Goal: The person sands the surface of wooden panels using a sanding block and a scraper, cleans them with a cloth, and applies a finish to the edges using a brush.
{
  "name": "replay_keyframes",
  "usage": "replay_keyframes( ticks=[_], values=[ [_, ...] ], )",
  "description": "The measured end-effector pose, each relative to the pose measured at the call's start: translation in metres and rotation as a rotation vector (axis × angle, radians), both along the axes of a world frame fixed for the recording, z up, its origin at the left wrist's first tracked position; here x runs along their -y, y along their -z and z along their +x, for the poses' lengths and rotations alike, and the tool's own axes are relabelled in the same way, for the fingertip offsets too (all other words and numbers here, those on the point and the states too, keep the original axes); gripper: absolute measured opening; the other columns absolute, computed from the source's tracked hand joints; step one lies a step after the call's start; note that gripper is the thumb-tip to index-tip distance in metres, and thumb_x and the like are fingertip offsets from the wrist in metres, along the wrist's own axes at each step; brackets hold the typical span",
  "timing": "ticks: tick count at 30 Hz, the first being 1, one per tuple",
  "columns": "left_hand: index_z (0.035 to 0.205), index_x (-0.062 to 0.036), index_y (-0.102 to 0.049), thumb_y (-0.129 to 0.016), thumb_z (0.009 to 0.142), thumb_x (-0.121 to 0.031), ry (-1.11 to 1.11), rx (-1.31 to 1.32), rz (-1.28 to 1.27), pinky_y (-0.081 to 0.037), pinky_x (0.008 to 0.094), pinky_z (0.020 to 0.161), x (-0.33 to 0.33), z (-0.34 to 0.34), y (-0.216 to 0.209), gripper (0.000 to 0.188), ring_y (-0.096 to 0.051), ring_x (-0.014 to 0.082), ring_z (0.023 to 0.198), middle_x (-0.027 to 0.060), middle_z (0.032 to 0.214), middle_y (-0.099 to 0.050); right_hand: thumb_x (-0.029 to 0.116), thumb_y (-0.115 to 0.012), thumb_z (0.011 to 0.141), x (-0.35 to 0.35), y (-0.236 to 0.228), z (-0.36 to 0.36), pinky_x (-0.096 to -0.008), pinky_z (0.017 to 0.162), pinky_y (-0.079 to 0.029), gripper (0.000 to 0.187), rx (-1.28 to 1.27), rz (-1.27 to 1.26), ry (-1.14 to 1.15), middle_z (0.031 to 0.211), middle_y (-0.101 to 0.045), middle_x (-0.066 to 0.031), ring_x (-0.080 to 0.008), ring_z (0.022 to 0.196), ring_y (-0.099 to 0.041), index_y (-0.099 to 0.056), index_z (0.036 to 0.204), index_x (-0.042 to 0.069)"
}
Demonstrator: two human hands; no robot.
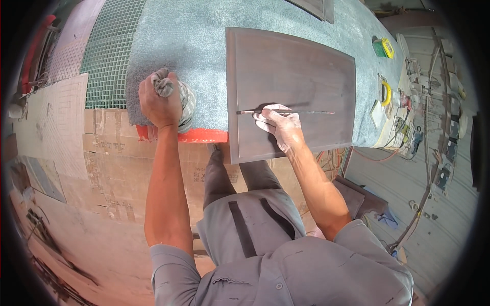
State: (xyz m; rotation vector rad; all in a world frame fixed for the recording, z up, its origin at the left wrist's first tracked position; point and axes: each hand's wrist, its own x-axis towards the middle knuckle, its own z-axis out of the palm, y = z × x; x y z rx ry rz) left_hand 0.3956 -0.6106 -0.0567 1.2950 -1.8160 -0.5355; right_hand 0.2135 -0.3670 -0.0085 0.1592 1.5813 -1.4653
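My left hand (159, 107) is closed around a bunched grey-white rag (188, 108), whose twisted end pokes out above the fist. It is over the left part of the blue-grey carpeted table, by a dark smudged patch. Over a flat dark brown panel (296, 61), my right hand (279, 125) pinches a slim stick like a fine paintbrush (311, 112). The stick runs sideways, nearly level with the panel's front edge. Pale powder or finger covers whiten the right fingers; I cannot tell which. The panel's near edge sticks out past the table's edge.
Red edging (204, 135) lines the table front above brown cardboard (122, 158). Green mesh (113, 48) lies at the left. At the right are a green-and-yellow box (383, 48), a yellow-handled tool (386, 93) and cables. Another dark panel (319, 7) sits at the back.
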Motion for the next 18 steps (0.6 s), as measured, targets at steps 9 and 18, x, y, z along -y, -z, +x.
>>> replay_keyframes(
  ticks=[9, 18],
  values=[
    [0.103, -0.0093, -0.076, -0.083, 0.089, -0.028, -0.006, 0.028, 0.004, -0.056, 0.0438, 0.086, 0.0, 0.001, 0.003, 0.025, -0.07, 0.0321, 0.1, 0.0078, 0.104, -0.074, 0.006, -0.076, 0.093, -0.021, 0.005, 0.01, -0.0386, 0.084, -0.066, 0.011, 0.013, -0.021, -0.025, 0.097, -0.078, -0.0134, -0.0229, 0.091, -0.077, -0.074, 0.102, 0.0],
    [0.106, -0.0081, -0.075, -0.08, 0.092, -0.033, 0.004, 0.031, 0.013, -0.055, 0.0442, 0.087, 0.001, 0.002, 0.005, 0.029, -0.069, 0.0333, 0.101, 0.0094, 0.105, -0.072, 0.004, -0.074, 0.096, -0.036, 0.004, 0.021, -0.0396, 0.084, -0.066, 0.009, 0.051, 0.015, -0.015, 0.097, -0.076, -0.0122, -0.0256, 0.093, -0.078, -0.073, 0.103, -0.001]
  ],
)
